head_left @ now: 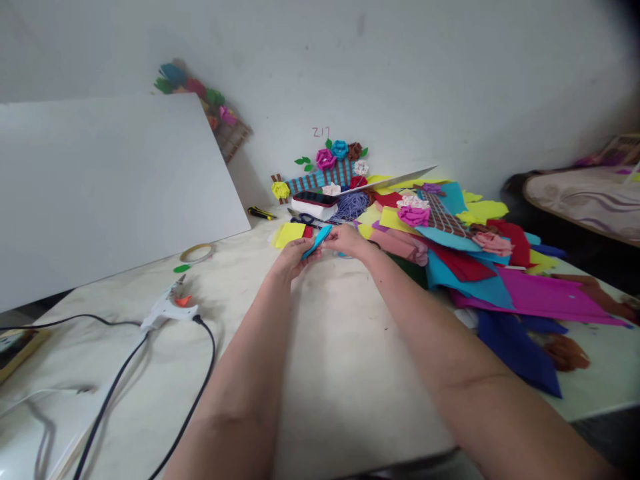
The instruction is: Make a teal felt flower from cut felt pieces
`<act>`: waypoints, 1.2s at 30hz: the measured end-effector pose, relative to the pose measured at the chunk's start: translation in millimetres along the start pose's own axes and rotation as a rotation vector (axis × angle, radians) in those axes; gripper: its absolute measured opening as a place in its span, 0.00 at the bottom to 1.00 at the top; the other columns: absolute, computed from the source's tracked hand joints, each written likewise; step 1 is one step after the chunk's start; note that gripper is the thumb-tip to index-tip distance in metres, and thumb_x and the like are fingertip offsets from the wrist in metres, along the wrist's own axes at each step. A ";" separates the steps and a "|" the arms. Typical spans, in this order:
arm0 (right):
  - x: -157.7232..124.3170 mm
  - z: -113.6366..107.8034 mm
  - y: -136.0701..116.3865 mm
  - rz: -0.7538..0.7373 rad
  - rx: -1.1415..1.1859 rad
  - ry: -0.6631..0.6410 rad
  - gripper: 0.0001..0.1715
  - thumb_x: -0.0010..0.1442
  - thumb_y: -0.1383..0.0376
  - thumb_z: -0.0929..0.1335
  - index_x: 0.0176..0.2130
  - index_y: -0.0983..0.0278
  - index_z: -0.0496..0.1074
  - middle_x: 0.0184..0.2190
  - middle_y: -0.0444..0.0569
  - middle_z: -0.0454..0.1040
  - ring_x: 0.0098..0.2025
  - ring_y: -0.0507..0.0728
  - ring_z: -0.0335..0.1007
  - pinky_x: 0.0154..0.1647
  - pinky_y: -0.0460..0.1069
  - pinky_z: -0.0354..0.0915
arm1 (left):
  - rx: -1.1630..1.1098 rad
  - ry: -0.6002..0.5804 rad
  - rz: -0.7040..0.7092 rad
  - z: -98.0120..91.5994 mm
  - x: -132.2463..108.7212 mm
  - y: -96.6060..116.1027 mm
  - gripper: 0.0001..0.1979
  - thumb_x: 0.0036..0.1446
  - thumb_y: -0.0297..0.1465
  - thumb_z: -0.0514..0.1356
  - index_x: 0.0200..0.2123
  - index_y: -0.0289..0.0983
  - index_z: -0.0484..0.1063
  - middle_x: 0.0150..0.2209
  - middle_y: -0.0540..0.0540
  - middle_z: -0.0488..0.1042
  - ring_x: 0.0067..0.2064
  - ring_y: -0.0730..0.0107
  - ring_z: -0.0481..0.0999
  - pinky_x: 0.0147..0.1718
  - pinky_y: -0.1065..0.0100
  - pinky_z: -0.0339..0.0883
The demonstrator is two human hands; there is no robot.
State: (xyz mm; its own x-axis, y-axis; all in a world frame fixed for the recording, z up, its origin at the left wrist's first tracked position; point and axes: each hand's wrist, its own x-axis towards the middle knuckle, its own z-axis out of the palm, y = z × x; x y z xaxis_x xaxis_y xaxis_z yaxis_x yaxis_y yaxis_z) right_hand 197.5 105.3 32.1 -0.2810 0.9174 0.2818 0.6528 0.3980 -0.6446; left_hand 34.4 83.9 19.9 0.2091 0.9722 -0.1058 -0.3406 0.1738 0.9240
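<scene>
A folded piece of bright blue paper (317, 241) slants upward between my two hands above the table. The fingers of my left hand (293, 256) are closed around its lower end. My right hand (346, 239) is closed at its upper right side, fingertips pinched against or very near the paper; they are partly hidden. Just behind my left hand lie yellow paper squares (289, 233) with a bit of red. Dark-handled scissors (305, 219) rest beyond my hands, next to a phone (315, 199) on a white box.
A white hot glue gun (169, 308) with black cords lies left, near a tape roll (197, 253). A cutter knife (261, 213) is behind. Heaped coloured paper (465, 267) covers the right side. A large white board (115, 193) leans left. Paper flowers (326, 159) decorate a piece against the wall.
</scene>
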 end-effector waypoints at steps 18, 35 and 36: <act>-7.9 -29.3 -5.6 -0.115 0.175 -0.136 0.13 0.44 0.59 0.68 0.25 0.68 0.72 0.22 0.43 0.68 0.26 0.49 0.60 0.29 0.45 0.57 | 0.371 -0.065 0.095 -5.0 7.0 -4.3 0.09 0.42 0.31 0.65 0.20 0.32 0.68 0.19 0.49 0.67 0.21 0.77 0.64 0.22 0.73 0.60; -20.1 -31.3 5.0 0.102 0.515 -0.355 0.15 0.43 0.56 0.72 0.25 0.66 0.70 0.16 0.39 0.61 0.19 0.46 0.51 0.21 0.44 0.50 | 0.374 -0.453 -0.098 -0.4 -8.8 5.7 0.10 0.42 0.31 0.66 0.25 0.31 0.71 0.21 0.48 0.68 0.22 0.76 0.68 0.24 0.71 0.63; -20.4 -30.2 5.4 0.112 0.537 -0.363 0.16 0.42 0.56 0.72 0.25 0.66 0.70 0.17 0.39 0.61 0.19 0.46 0.52 0.21 0.44 0.50 | 0.361 -0.464 -0.098 0.2 -9.6 5.9 0.10 0.42 0.31 0.66 0.25 0.31 0.71 0.21 0.47 0.69 0.22 0.76 0.68 0.24 0.71 0.62</act>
State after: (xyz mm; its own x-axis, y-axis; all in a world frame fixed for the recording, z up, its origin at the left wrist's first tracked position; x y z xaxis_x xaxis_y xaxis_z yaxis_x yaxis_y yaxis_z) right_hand 228.0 88.7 44.3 -0.5123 0.8588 -0.0048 0.2767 0.1597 -0.9476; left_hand 30.5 75.5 26.5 0.6299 0.7701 -0.1003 0.0167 0.1157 0.9931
